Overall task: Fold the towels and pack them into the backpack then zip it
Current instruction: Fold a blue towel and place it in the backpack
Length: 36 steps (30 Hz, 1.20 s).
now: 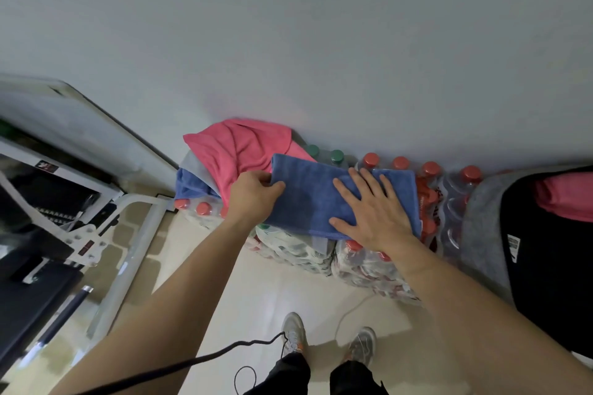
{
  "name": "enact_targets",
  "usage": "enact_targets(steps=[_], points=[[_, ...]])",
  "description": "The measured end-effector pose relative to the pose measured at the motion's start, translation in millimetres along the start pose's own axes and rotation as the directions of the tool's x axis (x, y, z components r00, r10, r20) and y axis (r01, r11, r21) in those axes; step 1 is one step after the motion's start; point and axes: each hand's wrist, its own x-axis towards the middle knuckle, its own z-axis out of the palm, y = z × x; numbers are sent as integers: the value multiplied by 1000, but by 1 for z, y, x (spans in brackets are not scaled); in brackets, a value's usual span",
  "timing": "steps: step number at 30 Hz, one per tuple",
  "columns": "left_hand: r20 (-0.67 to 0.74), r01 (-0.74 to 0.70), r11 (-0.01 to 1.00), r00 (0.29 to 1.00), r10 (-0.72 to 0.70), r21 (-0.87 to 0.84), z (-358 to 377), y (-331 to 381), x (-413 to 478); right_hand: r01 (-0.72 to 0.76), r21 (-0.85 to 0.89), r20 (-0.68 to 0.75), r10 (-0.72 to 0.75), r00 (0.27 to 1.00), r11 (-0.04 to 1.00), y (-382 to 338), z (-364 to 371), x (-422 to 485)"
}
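A blue towel (308, 192), folded into a long strip, lies on top of shrink-wrapped packs of water bottles (362, 263). My left hand (253, 196) pinches the strip's left end. My right hand (375, 205) lies flat with fingers spread on its right half. Behind my left hand sits a loose heap with a pink towel (244, 147), a grey one and another blue towel (189, 186). The backpack (552, 266), black and grey, stands open at the right edge with a pink towel (568, 199) inside it.
More bottle packs with red caps (449, 202) line the wall. White exercise equipment (96, 208) fills the left side. A black cable (224, 349) runs across the tiled floor by my feet (327, 340).
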Motion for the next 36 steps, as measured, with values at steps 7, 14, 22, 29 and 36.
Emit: enact_targets(steps=[7,14,22,29,36], points=[[10,-116,970,993,121,-215,-3,40,-15,-4,39,81,1,997,999,1,-8,1],[88,-202,960,971,222,-194,40,80,-21,-223,242,-103,254,962,944,12,-34,-52],[240,-311,949,919,314,-51,119,114,-36,-409,437,81,418,905,801,6,-20,-84],[381,-354,935,864,329,-6,150,113,-40,-465,675,84,567,819,572,17,-22,-91],[374,-328,922,844,384,-208,123,90,-34,-318,569,-171,487,856,758,15,-44,-61]])
